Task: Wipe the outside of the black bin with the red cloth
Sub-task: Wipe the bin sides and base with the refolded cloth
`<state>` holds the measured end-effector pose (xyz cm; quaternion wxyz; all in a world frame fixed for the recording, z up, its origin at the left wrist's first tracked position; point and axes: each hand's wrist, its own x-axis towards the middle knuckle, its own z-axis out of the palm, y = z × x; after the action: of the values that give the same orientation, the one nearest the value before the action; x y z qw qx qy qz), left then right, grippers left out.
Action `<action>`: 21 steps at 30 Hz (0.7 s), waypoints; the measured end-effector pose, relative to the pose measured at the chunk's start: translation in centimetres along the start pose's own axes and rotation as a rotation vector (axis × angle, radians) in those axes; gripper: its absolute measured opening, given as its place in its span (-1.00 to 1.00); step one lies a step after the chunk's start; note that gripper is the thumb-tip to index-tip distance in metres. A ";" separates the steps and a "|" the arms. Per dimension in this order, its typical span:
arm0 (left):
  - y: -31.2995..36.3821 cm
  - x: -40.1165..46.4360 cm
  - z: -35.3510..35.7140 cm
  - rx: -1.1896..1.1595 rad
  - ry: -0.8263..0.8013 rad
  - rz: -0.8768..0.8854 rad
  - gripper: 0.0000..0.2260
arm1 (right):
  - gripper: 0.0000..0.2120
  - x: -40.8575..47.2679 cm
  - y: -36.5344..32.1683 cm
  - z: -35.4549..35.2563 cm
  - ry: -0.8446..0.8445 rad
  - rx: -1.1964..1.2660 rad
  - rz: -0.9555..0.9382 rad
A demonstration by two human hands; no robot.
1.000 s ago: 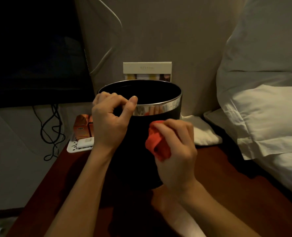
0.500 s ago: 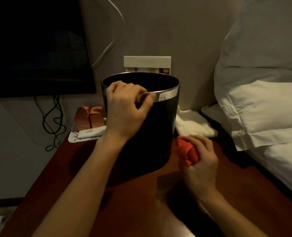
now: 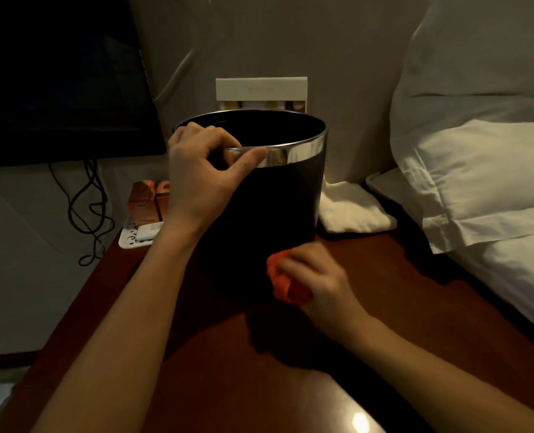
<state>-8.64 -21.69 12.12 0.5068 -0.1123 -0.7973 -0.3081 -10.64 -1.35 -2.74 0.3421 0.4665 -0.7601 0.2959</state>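
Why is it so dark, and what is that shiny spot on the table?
In the head view the room is dim, so the black bin melts into shadow below its bright silver rim. The shiny spot is glare of a light on the polished table. The right hand with the red cloth looks smeared by motion blur; the left hand on the rim is sharp.

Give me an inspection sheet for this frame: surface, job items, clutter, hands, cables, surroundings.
Surface: dark red wooden table, glossy.
Job's things: round black bin with chrome rim upright; crumpled red cloth low at its side.
Clutter: white folded towel, orange boxes on white tray.
Grippers: left hand grips rim; right hand holds cloth.
Cables: black cords hanging at left.
Surroundings: dark screen, white pillows.
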 end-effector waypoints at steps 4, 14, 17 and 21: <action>-0.2 -0.1 -0.1 -0.009 -0.006 0.026 -0.79 | -0.76 -1.0 1.0 1.3 -0.317 -0.125 -0.218; -0.2 -0.1 0.2 -0.023 0.004 0.016 -0.78 | -0.79 -1.3 -1.5 2.3 -0.291 -0.217 -0.081; -0.1 -0.2 0.1 -0.030 0.016 0.016 -0.78 | -0.81 0.5 -3.4 2.4 -0.176 -0.232 -0.022; 0.2 0.0 0.0 -0.018 0.009 0.013 -0.77 | -0.89 3.5 -5.5 2.9 0.006 -0.218 0.031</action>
<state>-8.56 -21.48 12.20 0.5111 -0.1205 -0.7915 -0.3126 -7.48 -7.50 -0.89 0.3883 0.4140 -0.7938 0.2182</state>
